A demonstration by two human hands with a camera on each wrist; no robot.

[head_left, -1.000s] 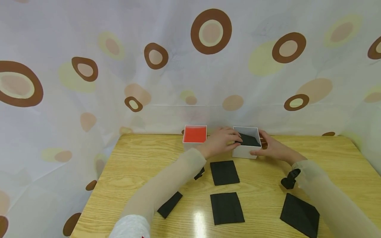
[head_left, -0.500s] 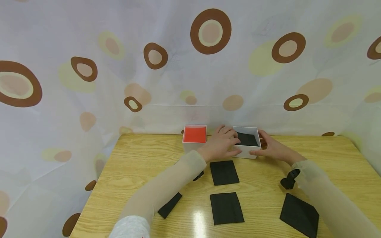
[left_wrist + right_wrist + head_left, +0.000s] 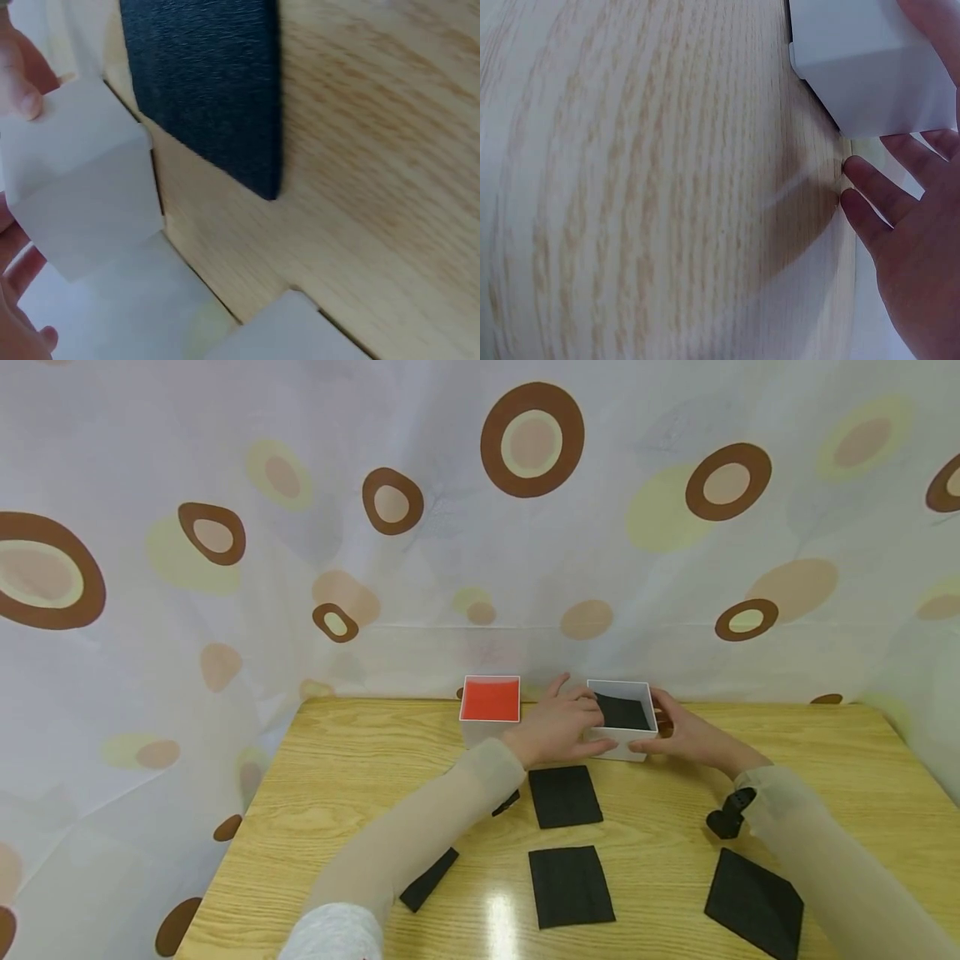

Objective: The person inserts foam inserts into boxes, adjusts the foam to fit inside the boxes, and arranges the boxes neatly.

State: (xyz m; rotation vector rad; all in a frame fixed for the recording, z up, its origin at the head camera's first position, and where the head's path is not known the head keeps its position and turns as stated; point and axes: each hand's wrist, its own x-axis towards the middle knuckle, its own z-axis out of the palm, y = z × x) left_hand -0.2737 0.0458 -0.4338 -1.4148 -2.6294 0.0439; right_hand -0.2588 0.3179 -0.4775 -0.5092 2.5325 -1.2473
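My left hand point(image 3: 558, 727) is just right of centre in the head view, its fingers spread: some reach over the left rim of a white box point(image 3: 622, 737), one points up, and the thumb lies low by the front wall. I can't tell whether these fingertips touch the box. My right hand point(image 3: 686, 737) grips the same box from the right, thumb on the front wall and fingers going round the far side; in the right wrist view two of its fingers are spread apart below the box.

The box stands open, right of centre in the head view, with a dark sheet point(image 3: 624, 712) lying tilted inside it. Near my left hand, at the middle of the frame, is a second container point(image 3: 486, 732) with a red surface point(image 3: 491, 700) inside.

Closer to me, below the box, two black squares point(image 3: 566, 797) lie one under the other. A third dark piece point(image 3: 757, 903) is at the lower right, by my right sleeve point(image 3: 840, 860). At the lower centre-left, a black strip point(image 3: 429, 881) shows from behind my left sleeve point(image 3: 405, 835). All these rest on the wood-grain tabletop point(image 3: 360, 760); a patterned curtain point(image 3: 465, 560) fills the upper frame.
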